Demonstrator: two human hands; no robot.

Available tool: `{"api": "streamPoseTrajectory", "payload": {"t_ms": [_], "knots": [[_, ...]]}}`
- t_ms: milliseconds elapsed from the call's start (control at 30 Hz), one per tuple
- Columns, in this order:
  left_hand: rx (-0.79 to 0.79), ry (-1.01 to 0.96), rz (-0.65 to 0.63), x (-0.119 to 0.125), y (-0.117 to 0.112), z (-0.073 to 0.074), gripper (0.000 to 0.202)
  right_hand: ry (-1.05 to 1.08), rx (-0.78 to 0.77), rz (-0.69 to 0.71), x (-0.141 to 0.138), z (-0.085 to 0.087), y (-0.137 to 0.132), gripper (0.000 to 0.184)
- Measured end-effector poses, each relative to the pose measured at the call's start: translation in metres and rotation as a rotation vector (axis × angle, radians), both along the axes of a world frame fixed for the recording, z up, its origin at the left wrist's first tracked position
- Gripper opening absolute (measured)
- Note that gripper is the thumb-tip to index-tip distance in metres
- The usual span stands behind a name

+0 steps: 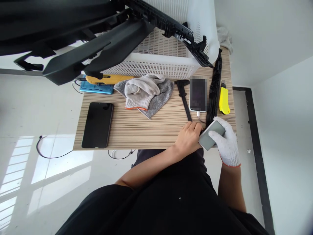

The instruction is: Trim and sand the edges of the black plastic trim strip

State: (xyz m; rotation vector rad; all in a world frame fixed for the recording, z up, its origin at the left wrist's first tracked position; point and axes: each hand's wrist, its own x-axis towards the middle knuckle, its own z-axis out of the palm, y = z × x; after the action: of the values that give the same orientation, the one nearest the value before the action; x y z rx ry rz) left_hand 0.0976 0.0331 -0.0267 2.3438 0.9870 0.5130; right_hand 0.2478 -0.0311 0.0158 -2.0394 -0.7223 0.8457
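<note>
Dark phone (97,124), grey gloves (143,91), white basket (156,65), yellow cutter (224,100)

Behind on the tabletop (146,127) stands a basket (158,67); before it, left to right: phone (97,124), gloves (143,91), caliper (184,94), 2nd phone (198,94), trim strip (215,88), cutter (223,100).

Low and right of centre in the frame, the gloved right hand (227,143) grips a grey block (210,136) at the near edge of the striped table (146,127). The bare left hand (189,135) lies curled just beside it at the lower end of a long black strip (214,89), though whether it grips the strip cannot be told. Further up sit a white phone (198,94) between a black caliper (184,98) and the strip, a yellow knife (223,99) at the right edge, a pale glove on a grey cloth (160,96) in the middle, a dark phone (97,124) to the left, and a white basket (166,65) along the top.
</note>
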Motion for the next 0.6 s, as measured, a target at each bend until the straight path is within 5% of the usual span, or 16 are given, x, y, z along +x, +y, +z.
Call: {"api": "streamPoseTrajectory", "payload": {"t_ms": [133, 467, 600], "knots": [[-0.004, -0.003, 0.005, -0.0009, -0.0002, 0.0002, 0.027, -0.013, 0.001, -0.101, -0.0007, 0.0029, -0.0004, 0.067], [-0.044, -0.024, -0.011, -0.0022, 0.0, 0.0001, 0.025, 0.095, -0.074, 0.052, 0.0015, 0.002, -0.0045, 0.068], [-0.036, -0.018, -0.006, -0.0035, 0.0002, -0.0003, 0.026, 0.064, -0.054, -0.027, 0.0007, 0.004, -0.0028, 0.068]]}}
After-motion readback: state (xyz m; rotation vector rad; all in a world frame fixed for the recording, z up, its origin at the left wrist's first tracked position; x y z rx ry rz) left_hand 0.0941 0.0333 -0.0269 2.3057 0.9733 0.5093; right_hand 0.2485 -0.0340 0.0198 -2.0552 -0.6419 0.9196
